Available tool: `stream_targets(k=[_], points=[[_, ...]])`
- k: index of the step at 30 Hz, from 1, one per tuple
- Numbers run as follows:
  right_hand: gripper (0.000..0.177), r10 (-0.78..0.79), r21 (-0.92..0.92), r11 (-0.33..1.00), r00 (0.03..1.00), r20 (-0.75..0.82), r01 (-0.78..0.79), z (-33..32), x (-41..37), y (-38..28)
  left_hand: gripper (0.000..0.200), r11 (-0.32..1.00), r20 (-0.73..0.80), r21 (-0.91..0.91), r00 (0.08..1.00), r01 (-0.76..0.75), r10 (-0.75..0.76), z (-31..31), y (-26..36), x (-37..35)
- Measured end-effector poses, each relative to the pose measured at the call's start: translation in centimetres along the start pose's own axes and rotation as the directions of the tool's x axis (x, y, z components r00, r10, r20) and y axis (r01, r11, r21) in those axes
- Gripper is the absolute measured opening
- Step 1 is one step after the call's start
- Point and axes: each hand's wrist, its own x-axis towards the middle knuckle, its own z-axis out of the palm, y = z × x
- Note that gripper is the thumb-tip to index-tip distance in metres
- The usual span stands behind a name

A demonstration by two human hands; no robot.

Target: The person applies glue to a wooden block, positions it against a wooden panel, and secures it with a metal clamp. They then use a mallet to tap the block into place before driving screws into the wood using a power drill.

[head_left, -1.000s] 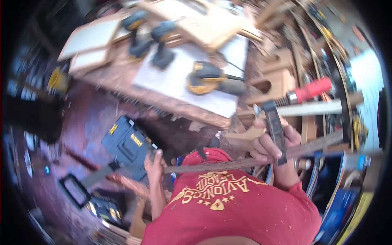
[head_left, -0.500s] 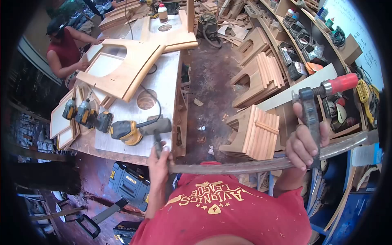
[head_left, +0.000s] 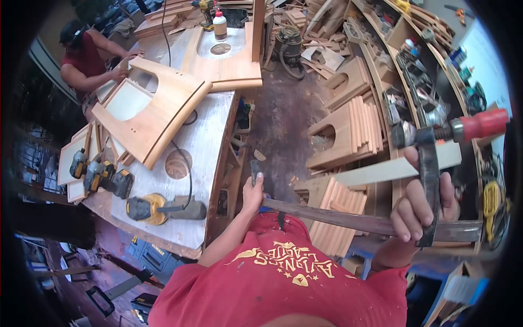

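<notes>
A long bar clamp [head_left: 338, 217] lies level across the front of my body. Around its sliding arm, below the red handle [head_left: 484, 125], my right hand [head_left: 418, 212] is wrapped at the right. My left hand [head_left: 252, 194] is closed round the clamp's other end, beside the fixed jaw [head_left: 255, 168] that points up and away. Left of that hand, on the white-topped workbench [head_left: 206, 131], rests a yellow and black sander [head_left: 147, 209] with a cable. Curved wooden panels [head_left: 158, 109] lie farther back on the bench.
A co-worker [head_left: 90, 65] stands at the bench's far left. Drills [head_left: 101, 175] sit near its left edge. Stacked wooden panels [head_left: 348, 131] line the floor at right, before shelves [head_left: 403, 82]. A shop vacuum [head_left: 289, 46] stands farther back in the aisle.
My view has turned, and the bench now appears farther left. My left hand and the clamp's jaw have moved off the bench edge to over the aisle. Both hands still hold the clamp.
</notes>
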Motion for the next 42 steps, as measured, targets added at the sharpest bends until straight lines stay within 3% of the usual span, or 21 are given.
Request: stream_targets(k=[2, 5, 8, 11, 12, 13, 16, 18, 19, 20, 25, 31, 34, 36, 39, 42], points=[[0.069, 0.078, -0.026, 0.997, 0.997, 0.016, -0.077, -2.5, 3.9, -1.1, 0.043, 0.999, -0.025, -0.032, 0.999, 0.03, -0.031, 1.6, 0.2, 4.2], [0.068, 0.122, -0.04, 0.991, 0.991, -0.046, -0.124, -6.0, 10.8, -2.4, 0.041, 0.953, 0.036, -0.266, 0.989, 0.148, -0.143, 4.4, 1.2, 11.2], [0.068, 0.199, -0.113, 0.972, 0.978, -0.055, -0.204, -8.8, 19.7, -4.9, 0.037, 0.944, 0.09, -0.219, 0.969, 0.246, -0.232, 8.3, 2.7, 17.9], [0.068, 0.332, -0.179, 0.926, 0.943, -0.03, -0.332, -10.1, 28.4, -7.9, 0.029, 0.833, 0.188, -0.417, 0.931, 0.363, -0.312, 12.4, 4.9, 22.5], [0.069, 0.349, -0.164, 0.927, 0.936, 0.048, -0.337, -11.2, 31.1, -8.6, 0.028, 0.8, 0.211, -0.453, 0.919, 0.394, -0.333, 13.6, 6.1, 23.9], [0.068, 0.38, -0.187, 0.911, 0.924, 0.039, -0.367, -11.6, 33.4, -9.4, 0.027, 0.776, 0.277, -0.503, 0.921, 0.381, -0.273, 14.3, 5.1, 26.5], [0.058, 0.415, -0.237, 0.892, 0.905, 0.096, -0.384, -13.7, 39.3, -10.9, 0.029, 0.781, 0.224, -0.499, 0.927, 0.375, -0.302, 16.8, 8.0, 30.8], [0.056, 0.447, -0.237, 0.882, 0.883, 0.144, -0.408, -14.9, 42.4, -11.5, 0.034, 0.79, 0.19, -0.514, 0.943, 0.333, -0.274, 17.7, 10.5, 33.0], [0.061, 0.459, -0.317, 0.851, 0.886, 0.067, -0.418, -14.5, 43.6, -12.1, 0.038, 0.79, 0.173, -0.53, 0.951, 0.31, -0.257, 18.4, 11.7, 34.0], [0.061, 0.485, -0.327, 0.84, 0.869, 0.095, -0.433, -15.1, 45.1, -12.5, 0.041, 0.787, 0.151, -0.548, 0.958, 0.285, -0.242, 19.1, 12.2, 34.8], [0.056, 0.562, -0.288, 0.821, 0.788, 0.252, -0.493, -15.8, 51.8, -14.3, 0.037, 0.657, 0.247, -0.694, 0.954, 0.295, -0.168, 20.0, 15.5, 39.0], [0.055, 0.695, -0.391, 0.719, 0.582, 0.422, -0.575, -18.5, 60.9, -15.5, 0.034, 0.535, 0.066, -0.835, 0.988, 0.13, -0.137, 22.6, 17.0, 44.8], [0.057, 0.763, -0.433, 0.64, 0.461, 0.453, -0.634, -20.0, 64.8, -15.5, 0.037, 0.519, 0.079, -0.846, 0.992, 0.119, -0.1, 22.4, 17.1, 47.5], [0.057, 0.778, -0.476, 0.613, 0.374, 0.505, -0.631, -20.5, 66.5, -15.5, 0.045, 0.493, -0.024, -0.87, 0.995, 0.026, -0.095, 22.8, 16.4, 49.2], [0.06, 0.803, -0.534, 0.58, 0.323, 0.5, -0.615, -20.6, 68.0, -16.0, 0.049, 0.452, -0.167, -0.885, 0.983, -0.113, -0.08, 22.6, 17.7, 50.6], [0.064, 0.822, -0.564, 0.555, 0.296, 0.487, -0.611, -20.7, 69.4, -15.9, 0.046, 0.543, -0.314, -0.806, 0.948, -0.236, -0.054, 23.4, 19.1, 49.9]])
